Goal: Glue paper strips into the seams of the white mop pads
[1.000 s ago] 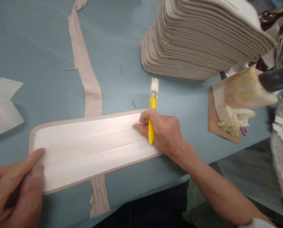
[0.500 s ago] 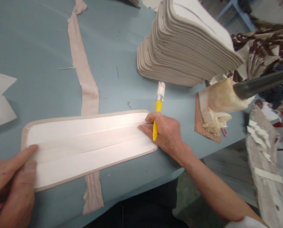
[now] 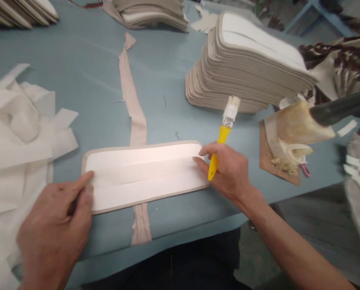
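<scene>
A long white panel (image 3: 150,169) with a beige fabric rim and rounded corners lies across the table before me, faint lengthwise creases along its middle. At its left end my left hand (image 3: 59,225) grips the edge, forefinger on top of the white face. My right hand (image 3: 228,169) is at the other end, with thumb and forefinger close to the rim. Tucked in that hand is a paintbrush (image 3: 224,135) with a yellow handle, its whitened bristles pointing up and away from me. A beige fabric strip (image 3: 137,125) runs underneath the panel and shows on both sides.
A tall stack of similar panels (image 3: 246,76) stands at the back right. Beside it is a glue-stained container (image 3: 301,121) with a dark handle, on a brown board (image 3: 266,161). White sheets (image 3: 25,137) pile up at the left, and more stacked pieces (image 3: 152,12) sit at the back.
My view has swung left and drawn back, bringing the white sheets and back stacks into sight. The brush now leans further right. Both hands stay at the panel's ends.
</scene>
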### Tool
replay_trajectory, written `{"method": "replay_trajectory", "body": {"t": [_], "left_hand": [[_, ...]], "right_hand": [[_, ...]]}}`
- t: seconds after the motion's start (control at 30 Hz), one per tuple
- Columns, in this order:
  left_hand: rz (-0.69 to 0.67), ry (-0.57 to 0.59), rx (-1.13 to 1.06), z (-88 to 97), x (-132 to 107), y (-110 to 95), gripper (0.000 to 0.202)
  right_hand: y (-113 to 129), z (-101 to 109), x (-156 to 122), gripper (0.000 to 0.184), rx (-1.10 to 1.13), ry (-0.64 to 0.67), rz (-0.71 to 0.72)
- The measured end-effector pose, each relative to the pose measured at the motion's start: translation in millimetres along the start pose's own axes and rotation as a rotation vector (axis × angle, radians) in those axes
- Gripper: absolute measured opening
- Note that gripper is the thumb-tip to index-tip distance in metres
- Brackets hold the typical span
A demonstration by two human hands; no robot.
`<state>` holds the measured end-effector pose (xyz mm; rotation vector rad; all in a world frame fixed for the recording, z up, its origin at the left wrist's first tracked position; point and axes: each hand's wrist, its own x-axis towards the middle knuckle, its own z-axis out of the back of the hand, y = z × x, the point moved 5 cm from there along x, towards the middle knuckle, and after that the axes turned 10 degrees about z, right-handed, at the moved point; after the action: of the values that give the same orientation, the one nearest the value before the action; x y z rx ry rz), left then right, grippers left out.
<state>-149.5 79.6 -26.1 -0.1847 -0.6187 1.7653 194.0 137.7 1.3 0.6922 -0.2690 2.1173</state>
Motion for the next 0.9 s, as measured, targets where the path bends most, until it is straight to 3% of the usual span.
{"method": "replay_trajectory", "body": {"t": [0.13, 0.27, 0.37, 0.43, 0.5, 0.57, 0.63, 0.73, 0.8, 0.9], "left_hand": [[-0.010, -0.003, 0.096, 3.4, 2, -4, 0.037], [0.025, -0.005, 0.094, 11.8, 3, -8, 0.034], [-0.023, -0.121, 0.134, 21.4, 2, -27, 0.028], [-0.087, -0.144, 0.079, 18.2, 4, -49, 0.020], [-0.161, -0.050, -0.025, 2.1, 9, -71, 0.011], [-0.247, 0.118, -0.078, -21.9, 15, -89, 0.010], [-0.326, 0.234, -0.045, -41.3, 19, -97, 0.015], [-0.338, 0.245, 0.052, -45.9, 24, -84, 0.020], [-0.315, 0.208, 0.106, -35.6, 24, -67, 0.020], [-0.287, 0.142, 0.164, -16.6, 21, -43, 0.019]], "right_hand": [[20, -27, 8, 0.011, 0.188, 0.086, 0.080], [13, -43, 1, 0.014, 0.270, 0.132, 0.051], [10, -44, -4, 0.013, 0.283, 0.121, 0.057], [10, -43, -4, 0.013, 0.277, 0.117, 0.070], [11, -44, -3, 0.012, 0.276, 0.126, 0.070], [11, -44, -2, 0.011, 0.273, 0.138, 0.060], [10, -44, -2, 0.010, 0.265, 0.137, 0.058], [11, -42, -2, 0.006, 0.258, 0.116, 0.087], [13, -40, -2, 0.001, 0.252, 0.094, 0.112], [14, -39, -2, 0.010, 0.212, 0.055, 0.137]]}}
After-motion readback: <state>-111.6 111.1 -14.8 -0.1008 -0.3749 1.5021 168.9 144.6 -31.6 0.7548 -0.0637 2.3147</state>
